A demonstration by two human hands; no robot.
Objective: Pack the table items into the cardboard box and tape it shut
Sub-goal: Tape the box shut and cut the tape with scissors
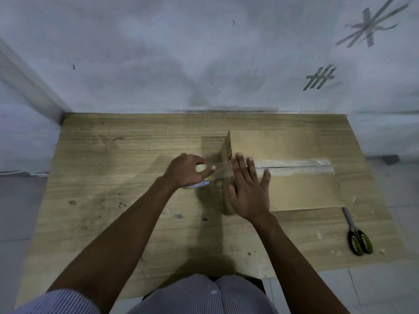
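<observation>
A closed cardboard box (292,189) lies on the right half of the wooden table (113,200). A strip of clear tape (294,166) runs along its top seam. My right hand (248,189) lies flat with straight fingers on the box's left end, pressing the tape down at the edge. My left hand (187,171) grips a roll of clear tape (200,183) just left of the box. A stretch of tape spans from the roll to the box's left edge.
Scissors (358,236) with green-and-black handles lie on the table to the right, near the box's front corner. A white wall stands behind the table, with strips of tape stuck on it at the upper right. Tiled floor shows at both sides.
</observation>
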